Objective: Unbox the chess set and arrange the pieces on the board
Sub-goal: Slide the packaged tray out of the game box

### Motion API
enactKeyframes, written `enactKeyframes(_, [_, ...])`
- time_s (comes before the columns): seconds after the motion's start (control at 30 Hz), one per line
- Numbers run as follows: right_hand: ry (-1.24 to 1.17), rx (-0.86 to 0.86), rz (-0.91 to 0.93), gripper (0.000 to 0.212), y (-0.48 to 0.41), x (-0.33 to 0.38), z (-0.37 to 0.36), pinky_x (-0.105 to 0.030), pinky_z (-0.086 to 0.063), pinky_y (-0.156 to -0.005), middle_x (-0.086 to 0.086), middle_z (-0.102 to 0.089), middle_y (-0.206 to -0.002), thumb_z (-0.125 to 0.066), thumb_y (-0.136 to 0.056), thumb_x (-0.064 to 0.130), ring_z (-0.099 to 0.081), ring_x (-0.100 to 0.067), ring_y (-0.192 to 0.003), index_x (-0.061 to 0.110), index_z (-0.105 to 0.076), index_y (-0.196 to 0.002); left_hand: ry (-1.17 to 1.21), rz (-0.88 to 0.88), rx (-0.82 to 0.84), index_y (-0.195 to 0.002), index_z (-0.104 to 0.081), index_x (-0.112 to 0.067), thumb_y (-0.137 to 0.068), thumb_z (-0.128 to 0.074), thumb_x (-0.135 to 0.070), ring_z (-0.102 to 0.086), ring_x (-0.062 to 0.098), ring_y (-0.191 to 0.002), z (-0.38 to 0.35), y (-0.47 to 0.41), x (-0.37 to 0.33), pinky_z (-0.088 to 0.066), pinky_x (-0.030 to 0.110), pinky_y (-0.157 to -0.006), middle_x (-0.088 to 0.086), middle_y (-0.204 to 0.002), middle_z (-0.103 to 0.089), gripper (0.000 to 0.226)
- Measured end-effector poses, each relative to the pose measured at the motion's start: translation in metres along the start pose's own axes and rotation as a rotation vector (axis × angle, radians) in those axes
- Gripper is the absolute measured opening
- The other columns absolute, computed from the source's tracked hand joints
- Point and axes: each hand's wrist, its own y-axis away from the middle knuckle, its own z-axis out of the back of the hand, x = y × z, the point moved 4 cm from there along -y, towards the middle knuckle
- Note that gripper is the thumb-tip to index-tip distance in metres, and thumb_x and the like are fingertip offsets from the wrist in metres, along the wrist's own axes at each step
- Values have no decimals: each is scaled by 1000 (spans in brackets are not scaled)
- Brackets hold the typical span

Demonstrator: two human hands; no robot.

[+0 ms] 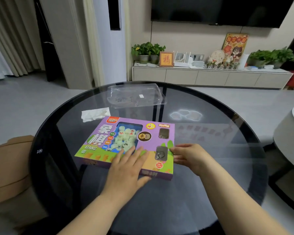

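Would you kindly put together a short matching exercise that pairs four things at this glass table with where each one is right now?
Things:
1. left hand
2. right hand
3. clear plastic wrapper
4. white tissue

Places:
A. far side of the glass table, beyond the chess box
B. flat on the box's lid
C. against the box's right edge
D. by the box's far left corner

Pairs: 1-B, 2-C, 3-A, 4-D
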Motion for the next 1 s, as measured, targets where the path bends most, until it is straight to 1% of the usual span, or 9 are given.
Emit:
enactKeyframes(0.1, [26, -1, 5, 19, 3, 5, -5, -17, -51, -48, -11, -55, -66, -61, -82, 0, -55, -12, -44, -6, -55, -99, 11, -46, -47, -110, -46, -20, -43, -83, -49, -65, 24, -96, 3, -1, -7, -44, 37, -89, -1, -100, -71, 82])
enactKeyframes(0.2, [-11, 7, -1, 2, 8, 8, -6, -17, -49, -43, -9, -57, -66, -57, -84, -2, -56, -14, -47, -2, -58, -83, -2, -28, -72, -110, -46, -19, -35, -86, -43, -68, 24, -91, 6, -3, -6, -36, 37, -90, 0, -99, -71, 88])
enactKeyframes(0.27, [-53, 8, -23, 12, 10, 7, -5, -16, -47, -41, -9, -59, -64, -56, -85, -1, -56, -15, -49, 1, -56, -73, -30, -25, -60, -109, -46, -19, -34, -87, -42, -68, 24, -91, 5, -3, -6, -38, 39, -90, -1, -99, -71, 88])
enactKeyframes(0.37, [-79, 27, -54, 13, 13, 5, -8, -18, -49, -43, -5, -62, -55, -57, -85, 1, -58, -13, -44, 2, -57, -72, -13, -39, -87, -108, -46, -18, -36, -87, -38, -68, 23, -91, 5, -1, -7, -32, 35, -90, 1, -98, -71, 86])
enactKeyframes(0.5, [-78, 37, -66, 13, 18, 7, -10, -23, -47, -51, -9, -58, -68, -53, -87, 2, -54, -18, -57, 4, -55, -74, 28, -48, -113, -109, -46, -17, -37, -87, -36, -67, 21, -93, 7, 0, -7, -33, 34, -91, 1, -99, -71, 85])
enactKeyframes(0.6, [-30, 3, -22, 8, 22, 9, -5, -20, -47, -44, -8, -59, -69, -51, -88, -1, -57, -14, -48, 5, -53, -82, 73, -34, -87, -108, -46, -19, -37, -87, -38, -67, 18, -93, 6, 2, -6, -38, 33, -92, -1, -99, -70, 84])
enactKeyframes(0.73, [-87, -41, 34, 10, 27, 9, 0, -17, -45, -39, -6, -58, -71, -48, -89, -1, -55, -13, -48, 5, -51, -96, 103, 5, -79, -107, -55, -22, -67, -57, -59, -66, 18, -95, 3, 4, -5, -29, 34, -94, -2, -101, -70, 55])
enactKeyframes(0.83, [-125, -114, 84, 10, 30, 9, 3, -24, -45, -52, -5, -57, -76, -43, -91, 2, -53, -17, -61, 5, -49, -98, 68, 105, 67, -94, -69, -21, -81, -11, -72, -66, 17, -96, 7, 2, -8, -37, 37, -94, -4, -98, -70, 78])
enactKeyframes(1.0, [-255, -47, 181, 23, 37, 14, 2, -17, -51, -48, -1, -63, -59, -38, -89, -7, -57, -7, -44, 7, -56, -85, 101, 130, 68, -98, -65, -20, -59, -28, -75, -67, 12, -89, 16, -14, -38, -32, 33, -91, -8, -91, -71, 77])
